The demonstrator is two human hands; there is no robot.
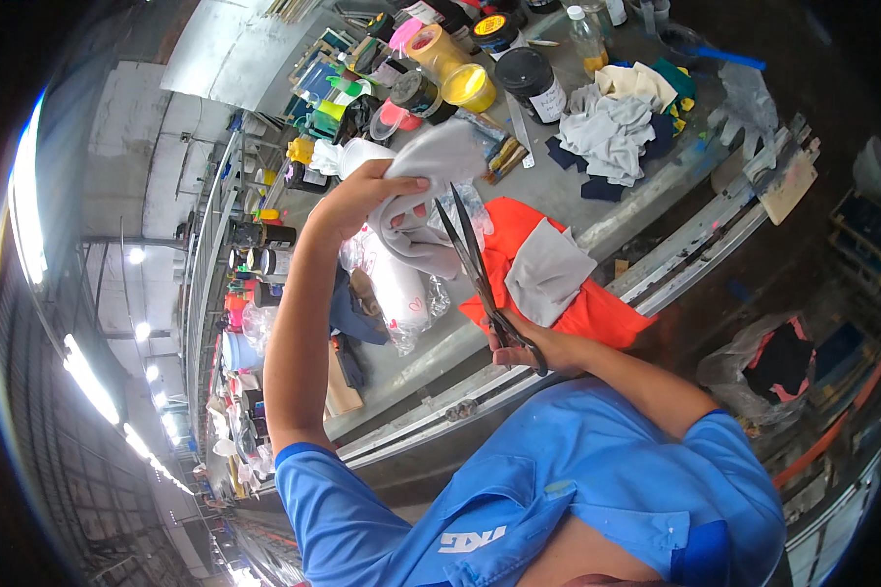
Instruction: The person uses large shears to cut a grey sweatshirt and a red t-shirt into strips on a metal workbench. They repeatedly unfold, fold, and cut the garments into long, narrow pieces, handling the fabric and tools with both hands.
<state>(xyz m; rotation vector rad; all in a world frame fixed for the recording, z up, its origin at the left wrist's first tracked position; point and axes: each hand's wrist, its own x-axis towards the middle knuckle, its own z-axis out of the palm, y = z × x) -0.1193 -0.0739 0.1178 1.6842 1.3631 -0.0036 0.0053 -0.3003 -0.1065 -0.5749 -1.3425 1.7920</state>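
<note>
Raised over the table, my left hand (357, 201) pinches a piece of light grey cloth (436, 161), part of which hangs down in folds. My right hand (538, 344) is wrapped round the handles of a large pair of dark scissors (477, 259). Their blades stand a little apart and point up toward the hanging cloth; I cannot tell whether they touch it. Beneath and right of the scissors lies a bright orange cloth (597, 315), with another grey cloth piece (550, 272) on top of it.
Tubs and jars crowd the far side, among them a black tub (531, 83) and a yellow one (470, 88). Grey rags (607, 132) are heaped at the far right, near a clear glove (744, 112). A metal rail (705, 249) edges the table. A plastic bag (764, 367) sits beyond it.
</note>
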